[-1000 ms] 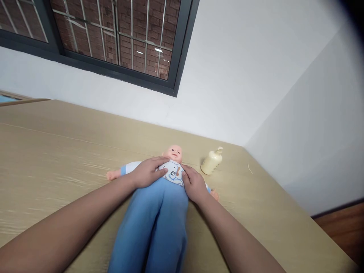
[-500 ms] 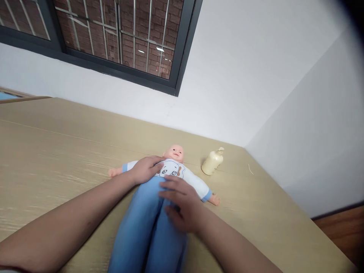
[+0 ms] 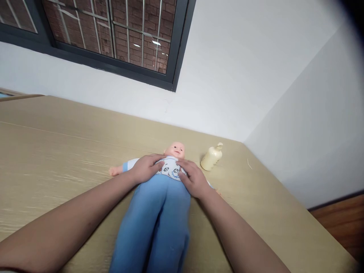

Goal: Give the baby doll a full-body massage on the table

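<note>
A baby doll (image 3: 167,204) lies face up on the table, its head toward the wall. It wears a white top (image 3: 170,168) with a cartoon face print and blue trousers. My left hand (image 3: 146,168) rests flat on one side of its chest, thumb apart from the stretched fingers. On the other side of the chest lies my right hand (image 3: 195,178), fingers likewise extended, covering most of the doll's arm there. The doll's arm on my left sticks out past my wrist. The trouser legs run out of the bottom of the picture.
A cream pump bottle (image 3: 212,157) stands to the right of the doll's head. Farther right, a thin pale strand (image 3: 249,163) lies on the wooden table (image 3: 71,151). Behind the table are a white wall (image 3: 227,76) and a barred window (image 3: 127,34).
My right hand has moved up from above the doll's trousers onto the side of its chest. My left hand stays on the chest. The view has shifted slightly.
</note>
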Demonstrator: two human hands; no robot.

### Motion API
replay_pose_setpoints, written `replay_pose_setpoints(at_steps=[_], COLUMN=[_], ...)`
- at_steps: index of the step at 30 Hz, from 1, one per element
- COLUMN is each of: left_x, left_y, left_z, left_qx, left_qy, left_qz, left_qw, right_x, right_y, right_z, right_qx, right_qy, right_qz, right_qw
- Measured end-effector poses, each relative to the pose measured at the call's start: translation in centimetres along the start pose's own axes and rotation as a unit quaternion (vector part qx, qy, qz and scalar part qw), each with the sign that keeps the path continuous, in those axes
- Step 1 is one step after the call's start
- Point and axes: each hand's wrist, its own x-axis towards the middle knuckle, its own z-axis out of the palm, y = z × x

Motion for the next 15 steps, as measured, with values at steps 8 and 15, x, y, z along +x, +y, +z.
replay_pose_setpoints(at_steps=[8, 15], left_x=[-0.9, -4.2], left_y=[1.1, 8.9], left_z=[0.0, 0.1], left_qx=[-0.017, -0.092], left_qy=[0.102, -0.162], left_qz=[0.026, 0.297], left_qw=[0.994, 0.937], right_x=[-0.2, -0.1], right_y=[0.5, 0.7], right_z=[0.0, 0.1], right_qx=[-0.023, -0.024], right_qy=[0.008, 0.008], right_qz=[0.145, 0.138], right_qw=[0.989, 0.990])
